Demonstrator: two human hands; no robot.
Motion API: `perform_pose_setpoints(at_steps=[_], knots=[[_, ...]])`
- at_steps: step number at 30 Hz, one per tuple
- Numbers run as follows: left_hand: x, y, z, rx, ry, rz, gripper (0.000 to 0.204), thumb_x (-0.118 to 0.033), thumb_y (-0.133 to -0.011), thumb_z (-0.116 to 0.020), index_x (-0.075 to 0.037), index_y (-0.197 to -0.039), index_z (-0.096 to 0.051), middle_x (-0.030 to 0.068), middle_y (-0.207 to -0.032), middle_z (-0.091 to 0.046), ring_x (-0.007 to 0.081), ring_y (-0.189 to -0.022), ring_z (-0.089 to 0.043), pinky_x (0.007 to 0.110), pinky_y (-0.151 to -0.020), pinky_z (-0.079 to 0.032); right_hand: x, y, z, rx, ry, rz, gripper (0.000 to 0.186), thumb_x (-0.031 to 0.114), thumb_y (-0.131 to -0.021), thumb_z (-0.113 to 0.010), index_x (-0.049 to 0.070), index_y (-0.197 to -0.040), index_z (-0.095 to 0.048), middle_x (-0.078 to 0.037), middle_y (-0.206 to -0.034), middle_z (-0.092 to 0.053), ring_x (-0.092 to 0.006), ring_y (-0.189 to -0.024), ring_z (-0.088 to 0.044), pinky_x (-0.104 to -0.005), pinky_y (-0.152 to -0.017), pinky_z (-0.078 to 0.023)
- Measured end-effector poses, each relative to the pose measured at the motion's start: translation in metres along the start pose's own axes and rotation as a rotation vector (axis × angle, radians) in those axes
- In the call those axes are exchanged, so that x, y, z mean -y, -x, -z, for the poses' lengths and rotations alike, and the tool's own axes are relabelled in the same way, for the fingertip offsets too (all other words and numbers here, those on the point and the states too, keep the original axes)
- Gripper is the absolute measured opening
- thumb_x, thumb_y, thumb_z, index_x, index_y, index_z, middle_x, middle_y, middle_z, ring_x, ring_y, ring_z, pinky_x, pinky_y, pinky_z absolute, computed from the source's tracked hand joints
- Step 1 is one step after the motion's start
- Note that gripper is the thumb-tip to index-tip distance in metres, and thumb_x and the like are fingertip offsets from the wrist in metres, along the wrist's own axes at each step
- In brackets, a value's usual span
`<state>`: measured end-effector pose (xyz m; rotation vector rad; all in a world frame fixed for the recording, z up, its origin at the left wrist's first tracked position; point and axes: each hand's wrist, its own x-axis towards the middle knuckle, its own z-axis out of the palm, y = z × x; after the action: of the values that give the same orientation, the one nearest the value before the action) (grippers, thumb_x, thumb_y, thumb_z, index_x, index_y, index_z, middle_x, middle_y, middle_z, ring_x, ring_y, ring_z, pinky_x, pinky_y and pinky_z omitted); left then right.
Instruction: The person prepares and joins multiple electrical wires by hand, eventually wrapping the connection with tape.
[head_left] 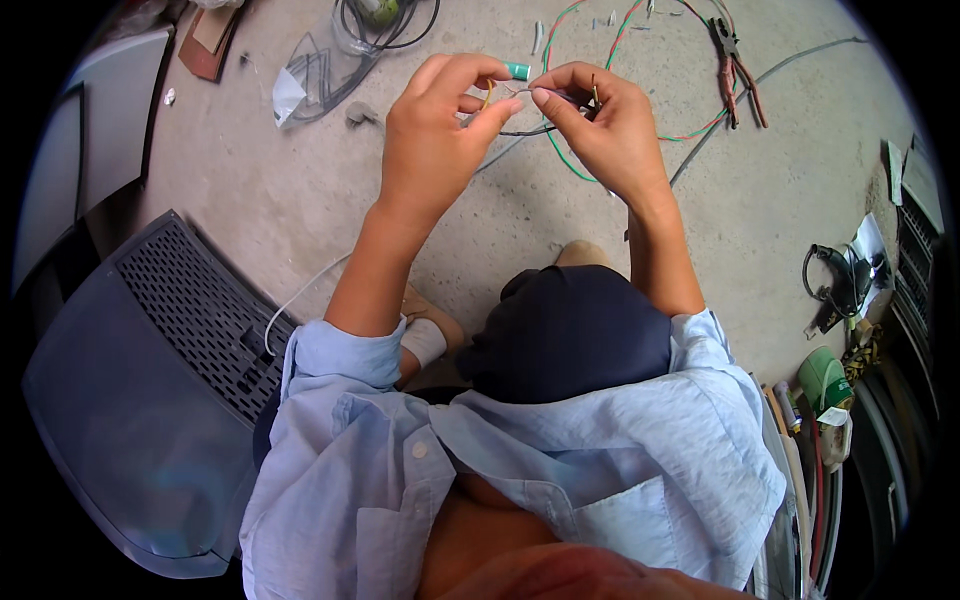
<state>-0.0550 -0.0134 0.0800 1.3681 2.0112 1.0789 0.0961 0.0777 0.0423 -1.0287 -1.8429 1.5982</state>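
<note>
My left hand [430, 130] and my right hand [610, 125] are raised close together over the concrete floor. Thin wire ends [516, 91] run between their fingertips, and both hands pinch them. A yellow strand [488, 95] shows at the left fingers; a dark cable [527, 132] hangs just below, between the hands. Beside the left fingertips is a small green cylinder-like piece [517, 71]; whether it is held or lies behind cannot be made out. To the right lie red-handled pliers [735, 75], away from both hands.
Red and green wires [562, 155] loop over the floor with a grey cable [800, 68]. A clear plastic bag [322, 85] lies far left. A dark perforated casing [150, 400] stands at my left. At right are a black device [845, 280] and a green container [822, 378].
</note>
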Motion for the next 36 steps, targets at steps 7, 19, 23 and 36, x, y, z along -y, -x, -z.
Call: perform_pose_setpoints(at_steps=[7, 19, 23, 36], knots=[[0.002, 0.004, -0.001, 0.029, -0.155, -0.087, 0.022, -0.011, -0.077, -0.075, -0.009, -0.097, -0.066, 0.0071, -0.089, -0.062, 0.0209, -0.074, -0.065, 0.030, -0.064, -0.055, -0.001, 0.003, 0.000, 0.014, 0.064, 0.011, 0.018, 0.018, -0.081, -0.067, 0.002, -0.089, -0.070, -0.008, -0.081, -0.068, -0.0161, -0.069, -0.059, -0.0294, -0.064, -0.047], [0.006, 0.009, -0.004, 0.101, -0.238, -0.121, 0.011, -0.010, -0.081, -0.072, -0.003, -0.088, -0.068, 0.0072, -0.082, -0.063, 0.0188, -0.067, -0.061, 0.029, -0.062, -0.049, -0.008, 0.010, 0.003, 0.010, 0.101, 0.040, 0.014, 0.016, -0.081, -0.068, 0.004, -0.089, -0.070, -0.008, -0.080, -0.067, -0.0189, -0.068, -0.059, -0.0310, -0.061, -0.045], [0.006, 0.011, -0.005, 0.111, -0.271, -0.104, 0.011, -0.012, -0.083, -0.070, -0.002, -0.089, -0.068, 0.0062, -0.077, -0.061, 0.0173, -0.068, -0.061, 0.028, -0.060, -0.046, -0.008, 0.012, 0.005, 0.036, 0.073, 0.065, 0.012, 0.013, -0.082, -0.068, 0.004, -0.089, -0.070, -0.007, -0.080, -0.066, -0.0179, -0.068, -0.058, -0.0298, -0.061, -0.045], [0.008, 0.014, -0.003, 0.247, 0.099, 0.235, 0.018, -0.017, -0.088, -0.067, -0.001, -0.096, -0.071, 0.0025, -0.080, -0.067, 0.0076, -0.074, -0.060, 0.022, -0.064, -0.045, -0.012, 0.017, 0.007, 0.011, 0.009, 0.037, 0.010, 0.010, -0.083, -0.069, 0.004, -0.090, -0.071, -0.007, -0.084, -0.068, -0.0173, -0.075, -0.061, -0.0292, -0.067, -0.047]])
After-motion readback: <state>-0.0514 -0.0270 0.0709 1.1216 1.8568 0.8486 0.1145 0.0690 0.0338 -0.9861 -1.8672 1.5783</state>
